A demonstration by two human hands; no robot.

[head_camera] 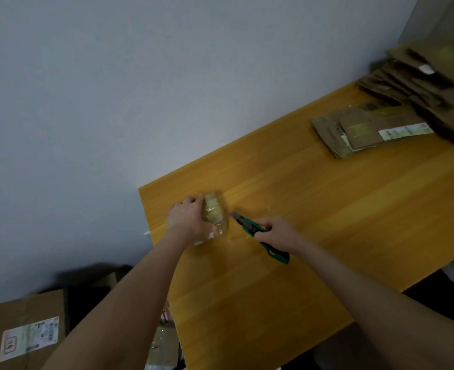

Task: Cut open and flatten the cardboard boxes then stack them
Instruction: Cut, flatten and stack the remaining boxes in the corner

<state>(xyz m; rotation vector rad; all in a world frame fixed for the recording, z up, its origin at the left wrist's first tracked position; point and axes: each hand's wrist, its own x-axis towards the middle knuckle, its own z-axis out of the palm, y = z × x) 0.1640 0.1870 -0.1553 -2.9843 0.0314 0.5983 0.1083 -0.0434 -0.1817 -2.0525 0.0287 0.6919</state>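
Head view: a small tape-wrapped cardboard box (214, 216) sits on the yellow wooden bench (314, 222), close to the bench's far left corner. The left hand (185, 219) covers the box's left side, fingers curled over its top edge and gripping it against the bench top. The right hand (276, 232) is wrapped around the middle of a teal utility knife (247, 226), which lies low over the bench just right of the box. The knife's grey blade points at the box's right side and ends just beside it; whether the tip touches the cardboard cannot be told. The knife's rear end sticks out behind the hand, toward the bench's near edge.

At the bench's far right end lies a low stack of flattened boxes (367, 130), the top one carrying a white shipping label. Just behind it, at the bench's far right corner, a taller, looser pile of flattened cardboard (431, 84) rests.

Below the bench's left end, on the floor, stands a sealed cardboard box (28, 311) with a white label.
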